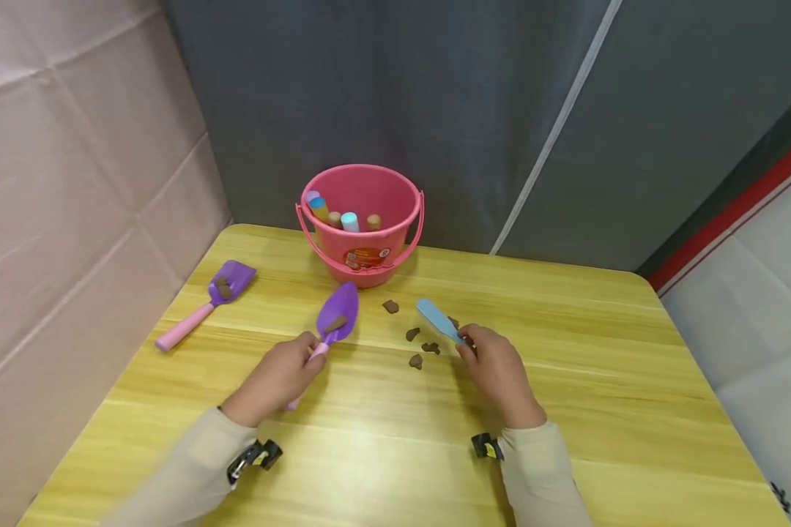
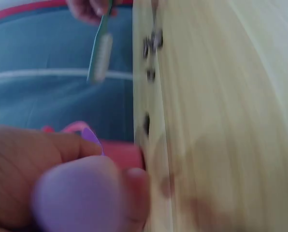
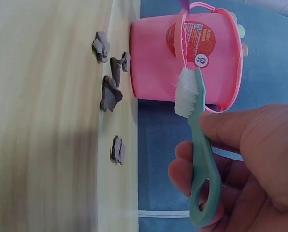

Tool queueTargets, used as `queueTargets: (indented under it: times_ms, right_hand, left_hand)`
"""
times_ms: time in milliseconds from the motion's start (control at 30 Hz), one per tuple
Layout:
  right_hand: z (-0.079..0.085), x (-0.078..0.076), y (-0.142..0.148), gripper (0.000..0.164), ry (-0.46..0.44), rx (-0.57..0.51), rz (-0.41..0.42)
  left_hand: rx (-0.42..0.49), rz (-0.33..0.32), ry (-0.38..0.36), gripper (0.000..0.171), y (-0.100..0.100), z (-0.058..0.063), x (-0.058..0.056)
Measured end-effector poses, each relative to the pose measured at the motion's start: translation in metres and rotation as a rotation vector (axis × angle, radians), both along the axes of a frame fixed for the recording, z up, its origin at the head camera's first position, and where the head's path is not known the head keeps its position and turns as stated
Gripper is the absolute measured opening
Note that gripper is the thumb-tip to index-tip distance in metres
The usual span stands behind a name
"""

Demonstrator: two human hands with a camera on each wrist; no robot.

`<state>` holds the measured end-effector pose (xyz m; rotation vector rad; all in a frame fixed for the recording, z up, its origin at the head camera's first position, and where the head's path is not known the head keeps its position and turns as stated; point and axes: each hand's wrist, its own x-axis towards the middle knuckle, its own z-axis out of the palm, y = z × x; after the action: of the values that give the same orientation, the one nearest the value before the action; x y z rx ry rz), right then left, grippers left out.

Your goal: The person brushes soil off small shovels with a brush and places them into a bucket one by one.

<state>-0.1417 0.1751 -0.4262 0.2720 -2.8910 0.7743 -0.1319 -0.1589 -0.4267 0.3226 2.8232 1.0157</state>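
My left hand (image 1: 278,377) grips the pink handle of a purple toy trowel (image 1: 340,301), its blade raised above the table with a brown lump lying in it. In the left wrist view the handle's rounded end (image 2: 81,195) fills the foreground. A blue-green brush (image 3: 200,140) with white bristles is held in my right hand (image 1: 497,369), bristles facing the table. Below and beside the brush, several brown clay-like pieces (image 1: 431,348) lie scattered on the wooden table (image 1: 382,454). One of them is partly hidden behind the brush in the head view.
A pink bucket (image 1: 369,256) stands at the back of the table, with colourful sticks inside. To the left lies a second purple toy shovel (image 1: 237,277) bearing brown pieces. A dark curtain (image 1: 369,88) hangs behind the table, and a pale cloth wall (image 1: 72,219) borders its left side.
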Motion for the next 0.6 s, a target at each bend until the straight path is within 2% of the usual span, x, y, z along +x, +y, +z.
queueTargets:
  times_ms: [167, 267, 467, 600]
  right_hand:
    - [0.004, 0.002, -0.002, 0.015, 0.051, 0.000, 0.007]
    - [0.007, 0.003, -0.006, 0.019, 0.109, -0.001, 0.036]
    - [0.006, 0.006, -0.022, 0.014, 0.167, 0.029, 0.178]
    - [0.002, 0.008, -0.028, 0.014, 0.154, 0.066, 0.246]
  left_hand:
    - [-0.009, -0.018, 0.097, 0.018, 0.041, -0.004, -0.010]
    - [-0.009, -0.008, 0.103, 0.013, 0.057, -0.005, -0.011]
    - [0.021, -0.019, 0.079, 0.014, 0.075, -0.002, -0.009]
    - [0.036, -0.027, 0.087, 0.015, 0.081, -0.001, -0.006]
